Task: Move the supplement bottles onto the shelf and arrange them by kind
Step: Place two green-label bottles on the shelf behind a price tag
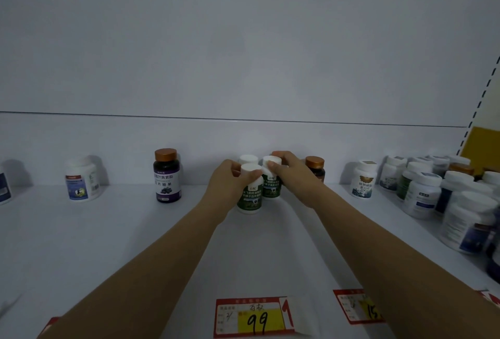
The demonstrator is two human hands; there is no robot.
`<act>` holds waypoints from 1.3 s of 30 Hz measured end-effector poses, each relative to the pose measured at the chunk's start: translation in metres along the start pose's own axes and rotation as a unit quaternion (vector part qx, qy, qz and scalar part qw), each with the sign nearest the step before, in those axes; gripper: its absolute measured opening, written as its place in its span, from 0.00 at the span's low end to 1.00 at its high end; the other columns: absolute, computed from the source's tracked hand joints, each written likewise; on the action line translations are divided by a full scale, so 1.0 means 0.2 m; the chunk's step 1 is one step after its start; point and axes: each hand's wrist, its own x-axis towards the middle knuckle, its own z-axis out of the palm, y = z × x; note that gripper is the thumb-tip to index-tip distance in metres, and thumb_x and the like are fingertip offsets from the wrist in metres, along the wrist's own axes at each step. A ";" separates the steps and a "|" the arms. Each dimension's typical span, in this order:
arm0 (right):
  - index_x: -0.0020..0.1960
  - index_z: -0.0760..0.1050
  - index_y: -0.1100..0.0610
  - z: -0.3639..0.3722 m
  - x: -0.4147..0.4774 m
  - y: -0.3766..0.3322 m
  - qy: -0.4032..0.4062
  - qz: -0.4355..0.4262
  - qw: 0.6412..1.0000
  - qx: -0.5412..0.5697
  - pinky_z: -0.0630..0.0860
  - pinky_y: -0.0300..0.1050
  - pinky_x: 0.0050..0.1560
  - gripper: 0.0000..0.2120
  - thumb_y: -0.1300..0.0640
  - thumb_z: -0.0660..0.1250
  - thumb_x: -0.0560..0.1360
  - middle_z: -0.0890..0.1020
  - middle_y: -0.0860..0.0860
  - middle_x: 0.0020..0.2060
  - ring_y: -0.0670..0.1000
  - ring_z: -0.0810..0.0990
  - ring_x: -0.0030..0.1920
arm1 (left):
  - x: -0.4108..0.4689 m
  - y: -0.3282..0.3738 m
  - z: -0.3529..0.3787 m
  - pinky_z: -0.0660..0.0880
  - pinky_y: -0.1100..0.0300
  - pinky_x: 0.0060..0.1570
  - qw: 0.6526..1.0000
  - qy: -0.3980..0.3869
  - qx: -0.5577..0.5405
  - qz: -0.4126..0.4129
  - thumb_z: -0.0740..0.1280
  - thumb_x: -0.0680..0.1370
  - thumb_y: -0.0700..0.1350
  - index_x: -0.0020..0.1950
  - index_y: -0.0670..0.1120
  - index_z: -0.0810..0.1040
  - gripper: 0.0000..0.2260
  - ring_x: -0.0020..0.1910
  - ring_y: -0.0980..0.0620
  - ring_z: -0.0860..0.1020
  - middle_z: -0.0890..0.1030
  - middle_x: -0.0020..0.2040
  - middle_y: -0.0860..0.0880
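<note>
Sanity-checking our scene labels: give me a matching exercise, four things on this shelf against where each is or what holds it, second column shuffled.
Things
1. front green-label bottle
2. second green-label bottle
3. purple-label bottle
4. price tag marked 99

Places or states
a. held at the cap by the right grip
b. standing alone, untouched, left of both arms
c. on the front edge of the shelf
d. held near the cap by the left grip

Pairs: 1-d, 2-a, 3-b, 4-c
</note>
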 end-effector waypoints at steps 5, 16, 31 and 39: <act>0.70 0.65 0.55 0.00 0.00 0.00 -0.004 -0.006 1.000 -0.015 0.73 0.45 0.58 0.20 0.53 0.61 0.80 0.74 0.56 0.65 0.51 0.74 0.58 | 0.00 -0.01 0.00 0.76 0.56 0.46 1.000 0.000 0.018 0.000 0.70 0.74 0.49 0.54 0.44 0.71 0.14 0.47 0.52 0.76 0.76 0.52 0.47; 0.65 0.70 0.64 -0.09 -0.25 -0.18 -0.066 -0.011 0.896 -0.438 0.71 0.45 0.50 0.23 0.48 0.60 0.80 0.78 0.58 0.56 0.55 0.76 0.53 | -0.16 0.06 -0.16 0.71 0.57 0.55 0.880 -0.075 0.469 0.018 0.70 0.71 0.58 0.67 0.42 0.69 0.31 0.60 0.47 0.74 0.73 0.65 0.43; 0.69 0.69 0.61 -0.25 -1.07 -0.31 -0.025 0.038 0.855 -0.516 0.71 0.47 0.61 0.22 0.51 0.60 0.79 0.74 0.58 0.66 0.57 0.73 0.64 | -0.74 0.28 -0.08 0.73 0.55 0.55 0.773 -0.152 0.596 0.155 0.65 0.76 0.55 0.62 0.44 0.73 0.20 0.57 0.46 0.75 0.77 0.60 0.44; 0.66 0.72 0.62 -0.63 -1.74 -0.23 0.057 0.138 0.841 -0.521 0.72 0.48 0.59 0.19 0.52 0.60 0.79 0.76 0.58 0.63 0.57 0.74 0.61 | -1.28 0.42 0.41 0.74 0.52 0.57 0.751 -0.264 0.541 0.273 0.65 0.76 0.56 0.63 0.44 0.73 0.21 0.58 0.45 0.75 0.76 0.61 0.44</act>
